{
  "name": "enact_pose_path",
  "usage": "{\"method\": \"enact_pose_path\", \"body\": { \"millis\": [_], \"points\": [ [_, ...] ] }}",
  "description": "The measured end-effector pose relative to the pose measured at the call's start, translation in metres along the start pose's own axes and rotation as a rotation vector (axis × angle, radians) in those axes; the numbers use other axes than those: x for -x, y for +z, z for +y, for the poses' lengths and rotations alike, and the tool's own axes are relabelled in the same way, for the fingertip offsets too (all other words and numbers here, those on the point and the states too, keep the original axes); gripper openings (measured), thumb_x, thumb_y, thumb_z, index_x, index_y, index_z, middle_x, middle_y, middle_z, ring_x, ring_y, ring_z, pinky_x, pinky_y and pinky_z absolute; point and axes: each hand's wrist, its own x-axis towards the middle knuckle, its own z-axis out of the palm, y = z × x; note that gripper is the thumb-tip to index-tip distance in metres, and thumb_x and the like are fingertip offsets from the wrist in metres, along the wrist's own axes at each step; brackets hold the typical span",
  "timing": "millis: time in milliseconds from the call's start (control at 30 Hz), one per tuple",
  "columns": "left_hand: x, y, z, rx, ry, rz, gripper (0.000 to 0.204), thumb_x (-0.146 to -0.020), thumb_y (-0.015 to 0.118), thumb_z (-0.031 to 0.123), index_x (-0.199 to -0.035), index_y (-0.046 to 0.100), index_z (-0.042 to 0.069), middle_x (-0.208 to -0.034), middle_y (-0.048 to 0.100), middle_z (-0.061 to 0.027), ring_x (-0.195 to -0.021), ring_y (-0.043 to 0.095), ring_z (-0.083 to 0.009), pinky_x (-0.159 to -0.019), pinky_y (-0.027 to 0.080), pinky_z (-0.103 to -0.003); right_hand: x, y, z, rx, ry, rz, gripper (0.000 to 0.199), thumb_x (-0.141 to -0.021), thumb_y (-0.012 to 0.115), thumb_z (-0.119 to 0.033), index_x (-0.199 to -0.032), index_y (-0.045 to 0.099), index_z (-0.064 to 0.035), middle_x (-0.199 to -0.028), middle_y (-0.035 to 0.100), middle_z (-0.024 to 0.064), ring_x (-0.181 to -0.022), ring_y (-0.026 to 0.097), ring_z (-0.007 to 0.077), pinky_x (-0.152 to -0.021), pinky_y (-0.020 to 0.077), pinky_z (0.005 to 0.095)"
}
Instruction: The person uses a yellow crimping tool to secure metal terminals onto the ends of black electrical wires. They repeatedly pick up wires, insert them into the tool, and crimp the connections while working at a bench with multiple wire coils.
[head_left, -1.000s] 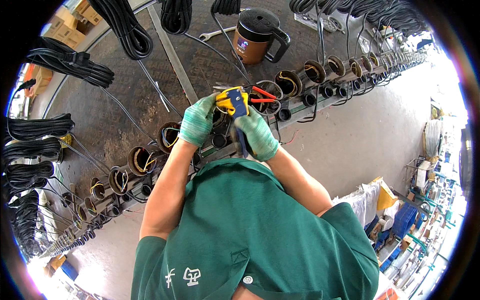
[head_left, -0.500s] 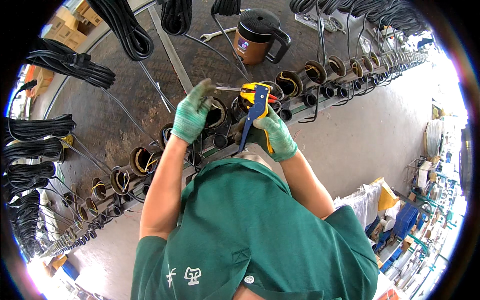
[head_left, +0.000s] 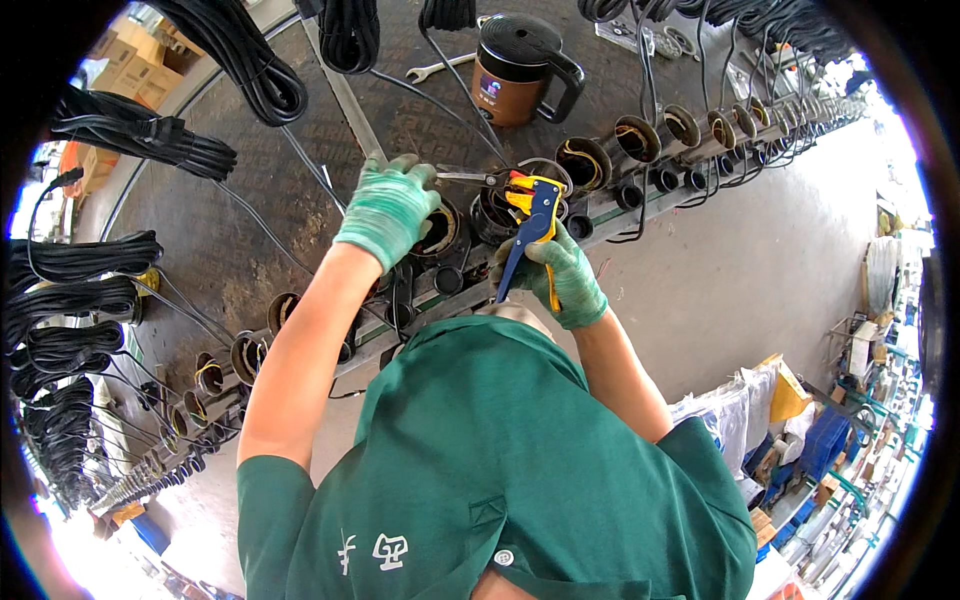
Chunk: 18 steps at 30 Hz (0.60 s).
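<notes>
My right hand (head_left: 567, 278), in a green glove, is closed around a wire stripper (head_left: 532, 232) with blue and yellow handles and red parts near its jaws. The stripper's head is over the open metal tubes in front of me. My left hand (head_left: 385, 212), gloved in green too, is beside an open tube (head_left: 440, 232), fingers bent but apart, with nothing visible between them. Just right of its fingertips lies a slim metal hand tool (head_left: 465, 177), whose kind I cannot make out. Whether a wire sits in the stripper's jaws is hidden.
Along the bench edge runs a row of tubes with wires inside, such as this one (head_left: 583, 163). A brown mug with a black lid (head_left: 505, 85) and a wrench (head_left: 440, 68) stand beyond. Black cable coils (head_left: 140, 130) hang or lie at left and along the back.
My left hand has turned, its fingers now pointing more to the right and lower over the tube. The stripper in my right hand has shifted slightly right and down. My view has shifted a little.
</notes>
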Motion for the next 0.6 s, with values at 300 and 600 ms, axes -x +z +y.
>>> {"method": "enact_pose_path", "body": {
  "millis": [300,600],
  "points": [
    [-0.011,0.034,0.015,-0.128,-0.044,0.174,0.014,-0.078,0.072,0.015,-0.091,0.078,0.014,-0.115,0.072,-0.0055,-0.112,0.066,-0.0263,-0.106,0.048,-0.049,0.009,-0.001,0.001,-0.017,-0.012,0.002,0.058,-0.088,0.070,-0.020,-0.140,0.046,-0.0060,-0.105,0.071,0.0211,-0.091,0.074,0.0378,-0.080,0.0637,0.0518],
    [-0.004,0.024,0.018,0.048,-0.084,0.126,0.022,-0.072,0.081,0.017,-0.094,0.081,0.013,-0.118,0.073,-0.0069,-0.115,0.065,-0.0308,-0.105,0.047,-0.049,0.015,-0.001,-0.001,-0.002,0.005,0.036,0.063,-0.088,0.072,-0.021,-0.142,0.045,-0.0061,-0.105,0.071,0.0202,-0.091,0.074,0.0363,-0.082,0.0641,0.0506]
  ]
}}
